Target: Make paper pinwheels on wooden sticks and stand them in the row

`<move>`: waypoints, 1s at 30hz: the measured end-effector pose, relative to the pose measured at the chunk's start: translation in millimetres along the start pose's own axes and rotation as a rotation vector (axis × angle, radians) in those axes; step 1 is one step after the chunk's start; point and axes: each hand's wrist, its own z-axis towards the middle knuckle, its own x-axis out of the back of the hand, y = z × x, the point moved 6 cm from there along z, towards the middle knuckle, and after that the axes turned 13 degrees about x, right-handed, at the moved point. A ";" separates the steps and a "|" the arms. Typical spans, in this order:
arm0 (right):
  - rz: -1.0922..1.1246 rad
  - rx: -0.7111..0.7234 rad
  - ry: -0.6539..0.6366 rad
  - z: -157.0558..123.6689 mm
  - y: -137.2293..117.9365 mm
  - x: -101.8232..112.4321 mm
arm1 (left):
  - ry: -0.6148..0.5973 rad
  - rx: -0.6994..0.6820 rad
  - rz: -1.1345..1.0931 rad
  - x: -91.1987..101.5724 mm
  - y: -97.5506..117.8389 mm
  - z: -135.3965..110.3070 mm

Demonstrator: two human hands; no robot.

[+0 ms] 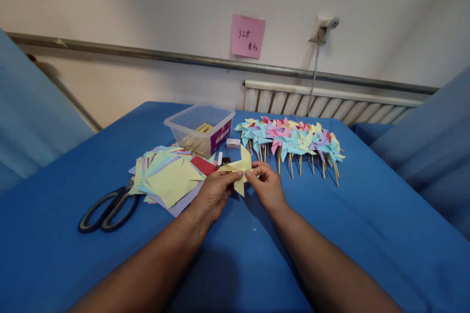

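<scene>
Both my hands meet over the middle of the blue table (pixel 367 225) and hold a folded yellow paper pinwheel (pixel 241 165). My left hand (pixel 215 194) pinches its left side with curled fingers. My right hand (pixel 267 185) grips its right side, fingertips pressed at the centre. The paper's points stick up and down between the hands. A stack of cut coloured paper squares (pixel 167 180) lies just left of my left hand.
Black scissors (pixel 108 209) lie at the left. A clear plastic box (pixel 200 129) with wooden sticks stands behind the paper. Several finished pinwheels on sticks (pixel 292 141) lie in a row at the back right. A pink note (pixel 247 36) hangs on the wall.
</scene>
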 end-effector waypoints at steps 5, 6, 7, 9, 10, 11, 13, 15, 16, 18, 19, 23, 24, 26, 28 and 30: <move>-0.013 0.006 -0.016 0.4 2.1 -0.3 | -0.006 0.007 0.004 -0.4 -0.8 0.0; -0.022 0.010 -0.022 0.6 2.6 -0.2 | -0.011 0.013 0.005 -0.7 -1.2 0.0; -0.031 0.015 -0.026 0.8 2.9 0.0 | -0.014 0.018 0.006 -0.9 -1.6 0.0; -0.048 0.027 -0.033 1.2 3.2 0.4 | -0.010 0.023 0.008 -0.7 -2.0 0.1; -0.055 0.031 -0.035 1.3 3.1 0.5 | -0.006 0.022 0.008 -0.4 -2.1 0.3; -0.060 0.033 -0.038 1.3 3.1 0.5 | -0.002 0.020 0.009 0.0 -2.1 0.5; -0.074 0.032 -0.041 1.0 3.0 0.5 | 0.001 0.017 0.016 0.4 -2.4 1.1; -0.085 0.028 -0.041 0.7 2.7 0.4 | 0.007 0.015 0.028 1.0 -2.8 2.0; -0.089 0.027 -0.043 0.5 2.3 0.2 | 0.013 0.015 0.035 1.3 -3.0 2.4; -0.089 0.023 -0.049 0.1 1.4 -0.5 | 0.020 0.013 0.051 1.9 -3.5 3.2; -0.086 0.020 -0.051 0.0 1.0 -0.8 | 0.020 0.012 0.060 2.1 -3.7 3.5; -0.077 0.011 -0.057 -0.5 0.0 -2.1 | 0.013 -0.013 0.097 2.5 -3.4 4.0; -0.074 0.010 -0.058 -0.8 0.2 -2.5 | 0.016 -0.022 0.104 2.9 -3.2 4.0; -0.049 0.003 -0.056 -1.7 0.9 -3.6 | 0.030 -0.033 0.114 4.1 -2.9 3.9; 0.011 -0.024 -0.031 -3.0 2.6 -3.6 | 0.045 -0.042 0.117 4.8 -2.1 3.6; 0.078 -0.074 0.010 -4.2 5.0 -2.4 | 0.047 -0.039 0.113 4.3 -1.2 3.3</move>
